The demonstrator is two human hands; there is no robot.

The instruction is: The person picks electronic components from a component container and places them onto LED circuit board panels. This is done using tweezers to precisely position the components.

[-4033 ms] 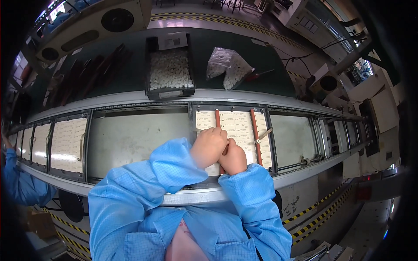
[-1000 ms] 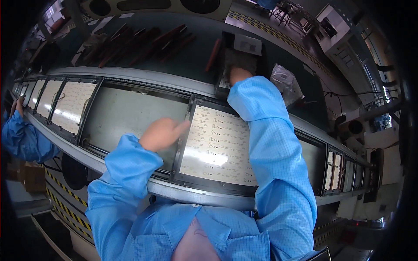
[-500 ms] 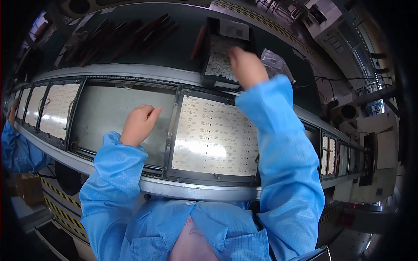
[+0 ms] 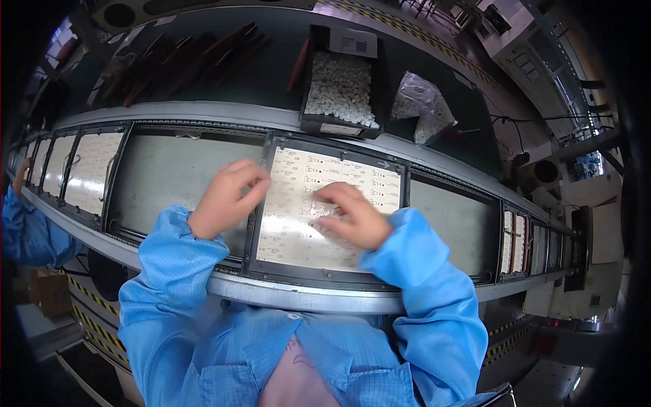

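Blue cleanroom sleeves come in from the bottom edge, both my hands up on the conveyor. Left hand (image 4: 227, 197) sits on the left rim of the black carrier frame (image 4: 325, 279), fingers curled loosely over the frame edge, palm down, not clamped on anything I can make out. Right hand (image 4: 352, 216) lies on the white circuit panel (image 4: 305, 203) inside that frame, fingers bent, tips pressing down near the panel's middle; whether it pinches a small part I cannot tell, it's blurred. The panel lies flat in the frame, directly in front of me, on the grey conveyor belt (image 4: 180, 173).

Past the belt's far rail, a black bin of small white parts (image 4: 339, 81) stands just behind the frame, with a clear plastic bag (image 4: 422, 108) right beside it. Dark red rod-like tools (image 4: 203, 57) lie on the dark bench to the far left.

More panels in frames (image 4: 85, 169) ride the belt to my left, another frame (image 4: 519, 241) to the right. A co-worker's blue sleeve (image 4: 24, 230) shows at the left edge.
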